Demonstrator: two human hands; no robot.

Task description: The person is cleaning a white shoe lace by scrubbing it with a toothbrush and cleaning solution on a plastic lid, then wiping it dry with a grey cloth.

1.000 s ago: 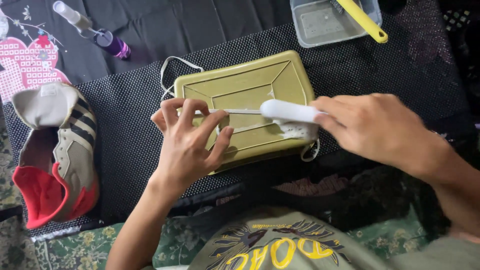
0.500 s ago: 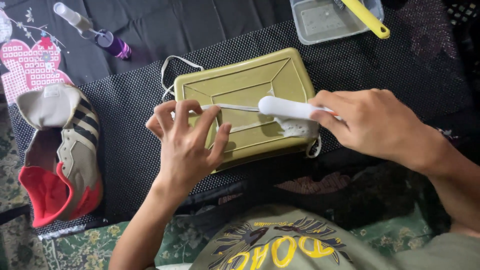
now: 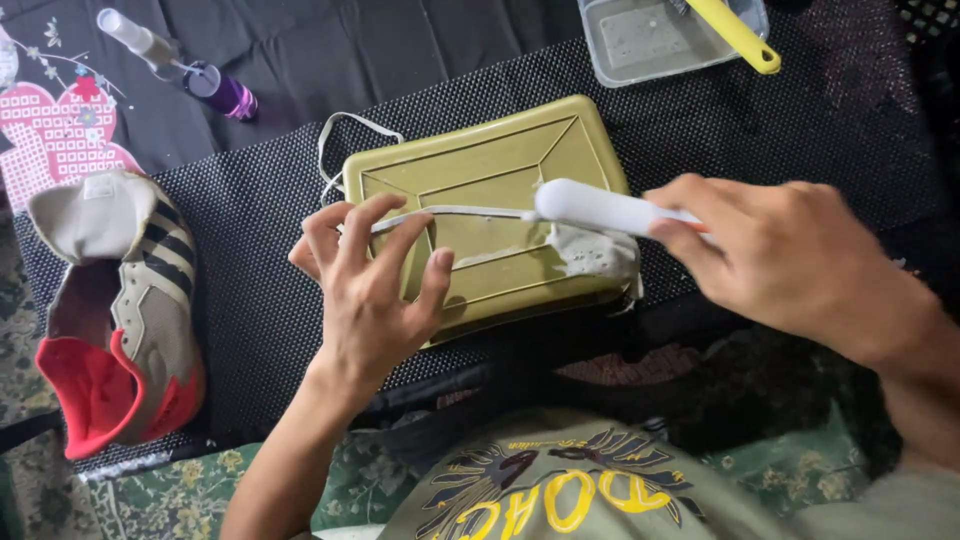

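Note:
An olive-green tray (image 3: 490, 170) lies upside down on a black mesh mat. A white shoelace (image 3: 455, 211) is stretched across it. My left hand (image 3: 370, 290) presses the lace flat against the tray's left part, fingers spread. My right hand (image 3: 790, 255) grips a white-handled brush (image 3: 600, 207) whose soapy bristles rest on the lace near the tray's right end. Loose loops of the lace (image 3: 345, 130) stick out behind the tray's left corner.
A beige sneaker (image 3: 120, 300) with dark stripes and a red lining lies at the left. A clear tub (image 3: 670, 35) with a yellow-handled tool (image 3: 735, 30) stands at the back. A small purple spray bottle (image 3: 190, 70) lies at the back left.
The brush has slid along the lace toward the tray's right end. My left hand stays pressed on the lace.

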